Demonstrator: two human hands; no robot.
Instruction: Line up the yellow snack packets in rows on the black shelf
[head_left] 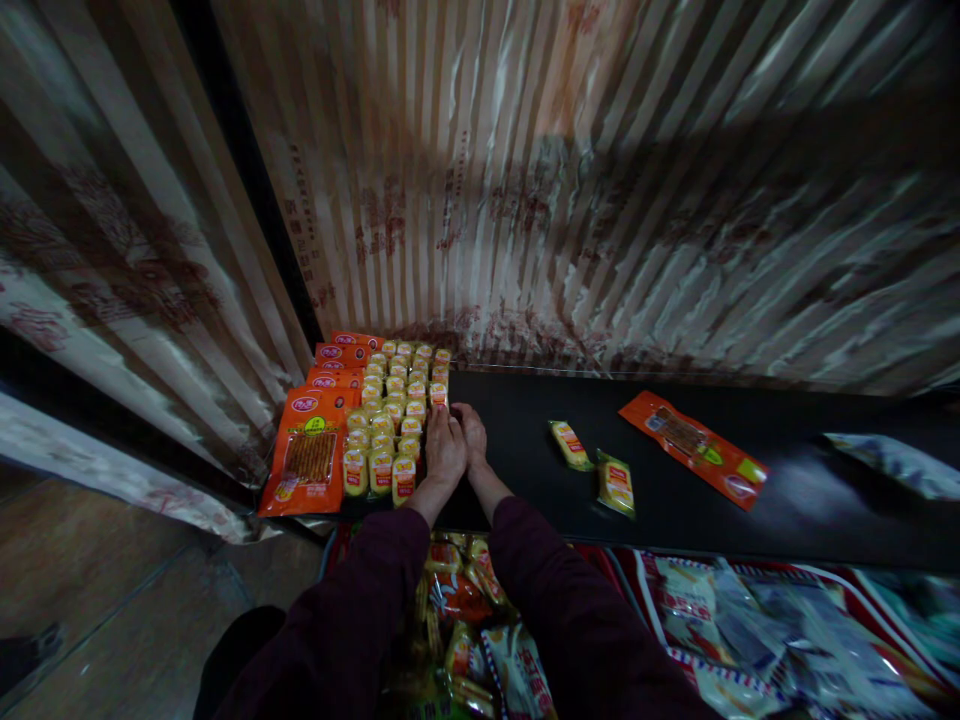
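My left hand (445,448) rests at the right-hand column of small yellow wrapped snack packets (381,466), which stand in neat columns on a black shelf (517,470). Its fingers are closed around the edge of a yellow packet (439,394) in that column. Pressed close beside it is my right hand (473,437), fingers curled inward; what they hold, if anything, is hidden. To the left of the yellow columns, several orange snack bags (309,450) overlap in a row. Two loose yellow packets, one upper (570,444) and one lower (616,484), lie right of my hands.
Farther right on the shelf lie a single orange bag (694,448) and a blurred whitish package (900,462). Below the front edge, baskets hold mixed snacks (457,600) and white packages (750,620). Pleated printed sheeting (525,200) hangs behind; a dark post (247,160) stands left.
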